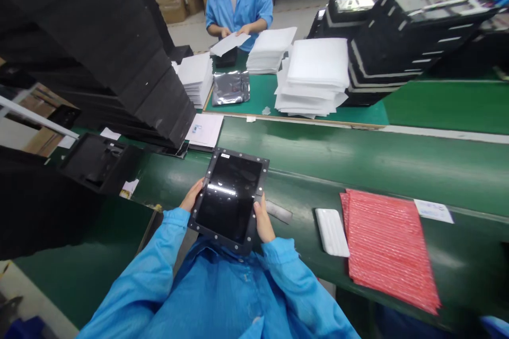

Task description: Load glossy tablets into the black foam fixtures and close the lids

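Observation:
I hold a black rectangular panel [229,197] with a glossy dark screen and a flange dotted with screw holes, raised above the green conveyor belt [358,164]. My left hand [192,196] grips its left edge, fingers curled behind it. My right hand [263,219] grips its right edge, thumb on the flange. Both arms wear blue sleeves.
A stack of red bubble bags [387,246] and a white foam pad [332,231] lie on the belt to my right. Black trays [99,161] sit at left under a tall black stack [119,47]. Across the belt, a person in blue [238,0] handles white foam sheets [314,74].

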Demonstrator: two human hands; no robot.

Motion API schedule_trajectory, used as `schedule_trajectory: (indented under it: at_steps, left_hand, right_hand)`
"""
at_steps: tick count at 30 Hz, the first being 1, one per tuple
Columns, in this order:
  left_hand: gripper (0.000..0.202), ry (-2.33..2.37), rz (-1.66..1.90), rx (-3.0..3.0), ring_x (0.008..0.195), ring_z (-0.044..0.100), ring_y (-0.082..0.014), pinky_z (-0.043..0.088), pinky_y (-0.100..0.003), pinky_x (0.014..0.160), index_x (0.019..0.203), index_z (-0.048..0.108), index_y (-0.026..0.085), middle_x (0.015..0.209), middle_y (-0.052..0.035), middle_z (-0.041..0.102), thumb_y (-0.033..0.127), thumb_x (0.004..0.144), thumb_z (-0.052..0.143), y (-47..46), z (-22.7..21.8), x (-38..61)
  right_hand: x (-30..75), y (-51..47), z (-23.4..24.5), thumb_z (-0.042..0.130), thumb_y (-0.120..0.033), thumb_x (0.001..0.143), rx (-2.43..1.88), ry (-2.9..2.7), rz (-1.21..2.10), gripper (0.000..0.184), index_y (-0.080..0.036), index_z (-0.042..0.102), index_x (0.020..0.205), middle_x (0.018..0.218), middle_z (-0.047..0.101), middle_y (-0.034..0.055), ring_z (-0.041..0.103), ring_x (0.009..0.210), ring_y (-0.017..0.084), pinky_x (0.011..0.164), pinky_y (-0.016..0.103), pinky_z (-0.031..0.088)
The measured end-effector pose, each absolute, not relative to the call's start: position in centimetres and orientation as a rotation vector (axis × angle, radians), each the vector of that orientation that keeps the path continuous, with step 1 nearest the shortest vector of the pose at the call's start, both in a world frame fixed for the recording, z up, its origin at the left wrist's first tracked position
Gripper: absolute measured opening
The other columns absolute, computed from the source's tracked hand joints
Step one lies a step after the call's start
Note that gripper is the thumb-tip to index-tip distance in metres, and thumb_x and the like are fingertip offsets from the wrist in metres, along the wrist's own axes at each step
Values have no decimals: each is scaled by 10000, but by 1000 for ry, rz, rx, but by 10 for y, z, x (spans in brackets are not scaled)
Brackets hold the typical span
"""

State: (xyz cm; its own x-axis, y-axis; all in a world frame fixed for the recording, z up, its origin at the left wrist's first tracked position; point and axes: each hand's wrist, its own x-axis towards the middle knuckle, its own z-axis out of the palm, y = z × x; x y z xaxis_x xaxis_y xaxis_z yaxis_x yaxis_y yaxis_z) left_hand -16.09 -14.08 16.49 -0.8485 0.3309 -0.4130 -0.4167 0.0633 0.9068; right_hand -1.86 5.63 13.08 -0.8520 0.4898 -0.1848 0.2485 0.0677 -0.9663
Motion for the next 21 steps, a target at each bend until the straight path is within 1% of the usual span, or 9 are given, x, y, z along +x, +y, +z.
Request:
schedule_trajectory:
  at_steps: [2, 3, 6, 8, 11, 14, 16, 19, 21]
  left_hand:
    - [607, 1955, 1764, -57, 1286, 465, -252, 326, -361, 1115, 1174, 637, 162, 1302, -83, 584, 602, 767, 542, -140, 164, -163]
    - [594, 2004, 1726, -66, 1296, 455, -244, 319, -362, 1120, 1173, 637, 168, 1314, -77, 575, 605, 794, 503, -139, 163, -163]
    - [542, 2043, 1676, -93, 1287, 469, -223, 333, -361, 1113, 1198, 622, 199, 1316, -51, 576, 573, 853, 435, -135, 162, -161]
    - [510, 2045, 1698, -92, 1267, 490, -222, 342, -358, 1107, 1202, 621, 197, 1288, -50, 598, 538, 864, 446, -133, 161, -160]
    - [501, 2024, 1736, -89, 1246, 509, -228, 352, -351, 1096, 1207, 618, 170, 1258, -65, 619, 503, 864, 470, -131, 157, -160]
    - [474, 1971, 1763, -82, 1246, 509, -214, 357, -325, 1086, 1226, 604, 177, 1276, -55, 608, 462, 872, 471, -131, 152, -162]
    - [430, 1961, 1776, -71, 1252, 502, -202, 346, -317, 1094, 1221, 606, 185, 1281, -43, 605, 410, 885, 458, -131, 149, -162]
    - [389, 1984, 1760, -63, 1252, 501, -202, 323, -329, 1112, 1200, 616, 175, 1286, -49, 601, 346, 889, 456, -130, 147, -160]
    - [385, 2010, 1730, -33, 1241, 510, -209, 316, -339, 1117, 1194, 617, 168, 1287, -61, 600, 345, 883, 474, -132, 146, -160]
  right_hand:
    - [-11, 62, 148, 352, -568, 888, -737, -2359, 1594, 735, -139, 227, 1473, 1537, 236, 163, 271, 1404, 276, 1091, 510, 312]
    - [-6, 63, 158, 382, -553, 883, -707, -2449, 1433, 724, -130, 267, 1459, 1535, 236, 174, 329, 1375, 297, 1067, 504, 351]
    - [14, 56, 190, 435, -458, 885, -546, -2696, 1108, 561, -176, 445, 1370, 1492, 342, 161, 605, 1098, 303, 891, 456, 506]
    - [27, 48, 205, 452, -415, 879, -446, -2813, 1118, 484, -217, 517, 1315, 1478, 373, 150, 682, 829, 245, 728, 409, 556]
    - [35, 44, 215, 527, -456, 830, -406, -2687, 1553, 588, -250, 448, 1376, 1491, 343, 164, 622, 586, 146, 585, 354, 554]
    - [26, 51, 217, 385, -528, 888, -491, -2221, 2094, 612, -258, 345, 1436, 1396, 480, 152, 605, 593, 135, 590, 337, 556]
    - [13, 55, 216, 297, -547, 912, -514, -2062, 2235, 587, -246, 395, 1406, 1296, 574, 134, 634, 677, 164, 617, 340, 556]
    - [-8, 49, 218, 500, -580, 825, -547, -2184, 2078, 556, -209, 571, 1233, 1155, 662, 112, 648, 900, 240, 764, 371, 549]
    - [-16, 40, 223, 622, -565, 746, -624, -2203, 1950, 521, -197, 628, 1115, 1101, 688, 101, 621, 1021, 279, 884, 403, 512]
